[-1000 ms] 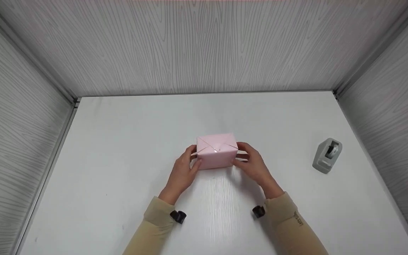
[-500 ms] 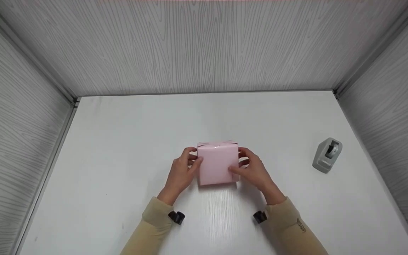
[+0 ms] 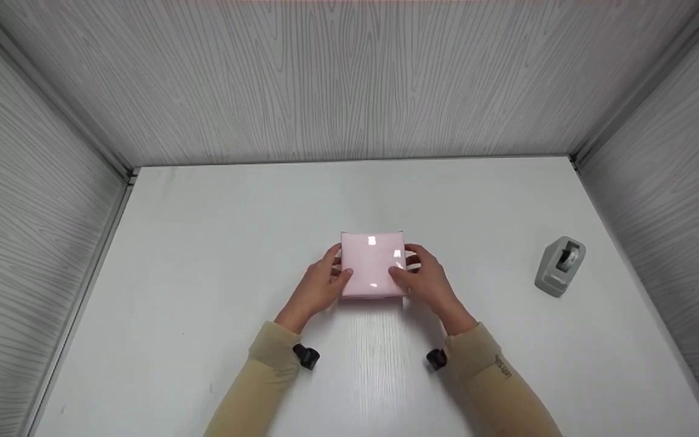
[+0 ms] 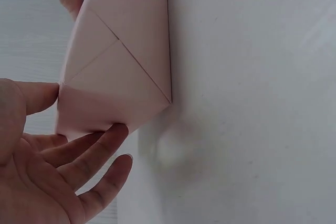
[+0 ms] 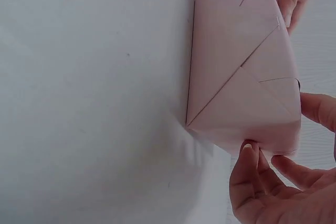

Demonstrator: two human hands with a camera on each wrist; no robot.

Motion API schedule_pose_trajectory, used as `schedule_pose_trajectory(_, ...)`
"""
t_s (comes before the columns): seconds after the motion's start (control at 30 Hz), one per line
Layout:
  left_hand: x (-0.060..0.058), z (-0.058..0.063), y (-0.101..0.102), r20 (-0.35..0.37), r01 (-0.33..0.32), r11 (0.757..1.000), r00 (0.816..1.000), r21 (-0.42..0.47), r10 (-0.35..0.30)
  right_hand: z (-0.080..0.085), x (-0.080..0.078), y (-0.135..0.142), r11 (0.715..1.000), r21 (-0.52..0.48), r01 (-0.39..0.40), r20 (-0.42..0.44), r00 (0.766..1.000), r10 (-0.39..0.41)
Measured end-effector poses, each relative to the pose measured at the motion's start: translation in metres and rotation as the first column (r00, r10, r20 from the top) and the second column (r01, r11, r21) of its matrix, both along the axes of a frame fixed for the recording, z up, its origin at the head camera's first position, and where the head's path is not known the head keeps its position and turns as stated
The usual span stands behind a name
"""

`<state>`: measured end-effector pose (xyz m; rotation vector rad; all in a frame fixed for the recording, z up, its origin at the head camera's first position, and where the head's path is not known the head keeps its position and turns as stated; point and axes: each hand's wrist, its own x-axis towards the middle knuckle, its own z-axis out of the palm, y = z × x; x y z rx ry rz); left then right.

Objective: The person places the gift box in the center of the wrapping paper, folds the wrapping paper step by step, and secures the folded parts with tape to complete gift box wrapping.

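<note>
A box wrapped in glossy pink paper (image 3: 372, 264) is held between both hands at the middle of the white table. My left hand (image 3: 318, 286) grips its left side, thumb on the top face and fingers along the side. On the opposite side my right hand (image 3: 428, 284) grips it the same way, its thumb on top near the right edge. In the left wrist view, diagonal paper folds cross the near end of the box (image 4: 121, 51). The right wrist view shows that end of the box (image 5: 241, 61) with its lower edge close to the tabletop; whether it touches I cannot tell.
A grey tape dispenser (image 3: 560, 267) with a roll in it stands at the right side of the white table (image 3: 234, 212). Wood-grain panels (image 3: 349, 79) rise behind the table and along both sides. Each sleeve cuff carries a small black camera (image 3: 306, 357).
The box has been turned over toward the back in the hands: the folded end faced up, then tipped away, and a smooth face is now on top. The tape dispenser has not moved.
</note>
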<state>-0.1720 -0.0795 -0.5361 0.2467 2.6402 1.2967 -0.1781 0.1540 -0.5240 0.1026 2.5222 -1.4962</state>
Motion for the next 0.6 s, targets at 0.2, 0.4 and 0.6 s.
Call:
schedule_pose_trajectory(0.2,-0.0042,-0.0012,-0.0010,0.007,0.006,1.000,1.000,0.000,-0.006,-0.0011,-0.0054,-0.0012,1.000,-0.009,-0.017,-0.017,1.000,0.017)
schedule_pose_trajectory(0.4,-0.0066,-0.0050,-0.0027,0.020,0.023,1.000,1.000,-0.008,-0.023,-0.0041,-0.0081,-0.0028,1.000,0.008,-0.025,-0.013,1.000,0.026)
schedule_pose_trajectory(0.6,-0.0081,-0.0067,-0.0027,0.030,0.024,0.998,0.999,-0.050,-0.023,-0.0076,-0.0106,-0.0023,0.999,0.023,-0.034,-0.014,0.999,0.035)
